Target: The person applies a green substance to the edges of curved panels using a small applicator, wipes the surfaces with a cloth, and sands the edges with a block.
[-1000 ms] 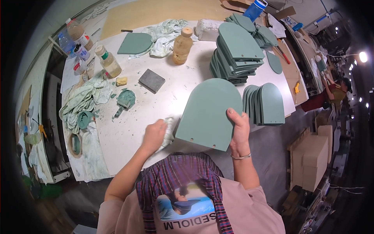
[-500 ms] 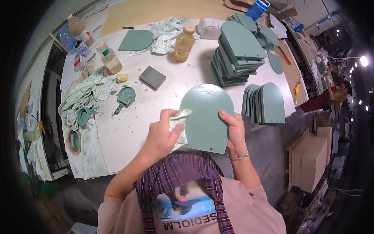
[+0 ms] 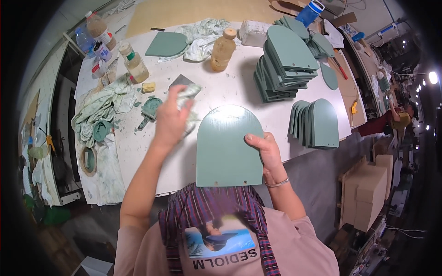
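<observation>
A green arch-topped panel (image 3: 229,149) with two small holes along its straight edge is upright in front of me. My right hand (image 3: 268,154) grips its right side, thumb on the face. Off the panel's left edge, my left hand (image 3: 171,119) is closed around a crumpled white rag (image 3: 189,99) with green stains. Behind that rag a dark grey sanding block (image 3: 181,80) shows in part. A green-smeared round lump with a putty knife (image 3: 148,110) lies left of the left hand, near a yellow sponge piece (image 3: 148,87).
Tall stacked green panels (image 3: 287,64) stand at the back right, and a leaning row of panels (image 3: 317,123) nearer. A bottle of amber liquid (image 3: 223,49) and a clear bottle (image 3: 134,64) stand behind. Stained cloths (image 3: 99,103) lie left. Another person (image 3: 396,118) is far right.
My left hand has drawn the rag off the panel, moving left and away toward the sanding block. The right hand has turned the panel straighter and shifted it slightly left.
</observation>
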The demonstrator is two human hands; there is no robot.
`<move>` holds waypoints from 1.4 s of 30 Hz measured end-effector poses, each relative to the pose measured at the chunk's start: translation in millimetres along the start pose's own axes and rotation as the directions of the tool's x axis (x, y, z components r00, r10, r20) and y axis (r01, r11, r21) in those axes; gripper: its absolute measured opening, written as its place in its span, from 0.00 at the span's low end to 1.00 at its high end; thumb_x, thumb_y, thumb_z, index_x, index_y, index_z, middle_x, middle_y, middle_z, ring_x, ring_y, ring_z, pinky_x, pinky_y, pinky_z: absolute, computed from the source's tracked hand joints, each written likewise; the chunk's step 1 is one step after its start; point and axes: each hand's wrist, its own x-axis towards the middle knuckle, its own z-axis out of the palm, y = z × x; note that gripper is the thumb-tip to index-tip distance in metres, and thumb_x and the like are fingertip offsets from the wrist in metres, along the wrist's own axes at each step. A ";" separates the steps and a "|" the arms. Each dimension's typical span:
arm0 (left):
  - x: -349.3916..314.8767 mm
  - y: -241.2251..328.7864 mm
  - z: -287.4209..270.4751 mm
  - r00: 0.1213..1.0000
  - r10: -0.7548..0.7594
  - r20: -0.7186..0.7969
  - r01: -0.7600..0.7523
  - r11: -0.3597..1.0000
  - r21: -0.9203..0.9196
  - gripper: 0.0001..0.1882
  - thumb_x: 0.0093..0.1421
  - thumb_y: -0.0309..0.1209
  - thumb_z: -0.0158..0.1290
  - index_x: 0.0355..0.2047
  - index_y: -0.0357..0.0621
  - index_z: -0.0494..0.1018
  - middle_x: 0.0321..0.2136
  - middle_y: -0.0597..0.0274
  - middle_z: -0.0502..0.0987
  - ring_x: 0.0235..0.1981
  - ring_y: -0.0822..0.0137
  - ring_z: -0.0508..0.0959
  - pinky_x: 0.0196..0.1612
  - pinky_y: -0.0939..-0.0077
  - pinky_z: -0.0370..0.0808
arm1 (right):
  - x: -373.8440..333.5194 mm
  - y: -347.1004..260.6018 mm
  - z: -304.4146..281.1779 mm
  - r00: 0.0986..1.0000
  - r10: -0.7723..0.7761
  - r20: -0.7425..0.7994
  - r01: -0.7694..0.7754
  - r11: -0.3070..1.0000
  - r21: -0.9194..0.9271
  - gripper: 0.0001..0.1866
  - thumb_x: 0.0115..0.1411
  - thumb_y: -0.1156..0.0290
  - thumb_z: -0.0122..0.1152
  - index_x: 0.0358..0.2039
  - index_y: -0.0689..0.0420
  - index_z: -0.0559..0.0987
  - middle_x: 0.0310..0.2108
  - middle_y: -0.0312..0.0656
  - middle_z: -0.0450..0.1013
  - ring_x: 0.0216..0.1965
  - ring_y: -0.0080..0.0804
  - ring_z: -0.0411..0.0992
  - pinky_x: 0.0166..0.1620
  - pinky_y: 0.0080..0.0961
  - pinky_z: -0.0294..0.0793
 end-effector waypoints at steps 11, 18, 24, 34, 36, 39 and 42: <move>-3.3 40.7 15.4 0.909 0.376 0.182 -0.361 0.926 -0.109 0.30 0.53 0.26 0.57 0.57 0.42 0.64 0.49 0.50 0.72 0.50 0.53 0.73 0.56 0.63 0.68 | 15.5 10.3 14.6 0.997 0.001 0.082 0.006 0.996 -0.084 0.15 0.50 0.78 0.67 0.38 0.72 0.78 0.32 0.45 0.78 0.30 0.26 0.76 0.35 0.21 0.77; 20.6 -9.4 16.6 0.972 0.213 0.102 -0.221 0.973 0.066 0.14 0.56 0.25 0.54 0.44 0.40 0.75 0.41 0.53 0.77 0.42 0.51 0.77 0.47 0.63 0.75 | 8.7 4.3 20.8 0.991 -0.051 0.121 0.078 0.969 -0.233 0.15 0.48 0.78 0.66 0.36 0.73 0.78 0.31 0.45 0.78 0.30 0.25 0.76 0.35 0.21 0.76; 7.0 42.1 39.1 0.740 0.612 0.278 -0.620 0.782 -0.069 0.11 0.53 0.26 0.57 0.38 0.45 0.77 0.37 0.57 0.78 0.36 0.55 0.77 0.42 0.65 0.73 | 28.1 11.2 27.6 0.950 -0.261 0.172 0.301 0.911 -0.283 0.13 0.46 0.78 0.66 0.34 0.69 0.80 0.28 0.42 0.78 0.28 0.24 0.75 0.34 0.20 0.75; 13.0 8.6 36.3 0.881 0.472 0.015 -0.472 0.877 0.094 0.06 0.49 0.28 0.58 0.29 0.45 0.76 0.29 0.62 0.78 0.34 0.58 0.75 0.41 0.64 0.70 | 16.2 -2.1 25.3 0.992 -0.076 0.102 0.119 0.846 -0.520 0.14 0.44 0.75 0.66 0.29 0.72 0.78 0.22 0.47 0.77 0.23 0.26 0.75 0.30 0.25 0.75; 6.5 49.8 44.9 0.765 0.644 0.012 -0.642 0.762 0.079 0.03 0.52 0.26 0.56 0.29 0.42 0.76 0.28 0.58 0.78 0.34 0.57 0.77 0.42 0.61 0.71 | 18.8 1.7 25.4 0.973 -0.189 0.132 0.230 0.751 -0.619 0.14 0.44 0.74 0.66 0.29 0.72 0.78 0.22 0.47 0.77 0.23 0.26 0.74 0.30 0.25 0.74; 1.4 34.8 45.5 0.861 0.508 0.036 -0.501 0.858 -0.112 0.05 0.54 0.24 0.56 0.32 0.37 0.76 0.31 0.55 0.79 0.33 0.54 0.77 0.40 0.66 0.73 | 5.4 -2.5 26.3 0.968 -0.203 0.148 0.251 0.754 -0.606 0.14 0.45 0.73 0.66 0.29 0.72 0.78 0.21 0.45 0.77 0.23 0.26 0.73 0.30 0.25 0.74; -18.7 -28.0 36.6 0.991 0.122 0.050 -0.107 0.965 -0.241 0.05 0.58 0.24 0.53 0.31 0.34 0.75 0.27 0.52 0.77 0.27 0.59 0.78 0.32 0.71 0.73 | -6.3 7.3 17.7 0.976 -0.208 0.063 0.211 0.831 -0.515 0.15 0.48 0.72 0.66 0.32 0.72 0.79 0.24 0.44 0.78 0.25 0.24 0.74 0.32 0.23 0.75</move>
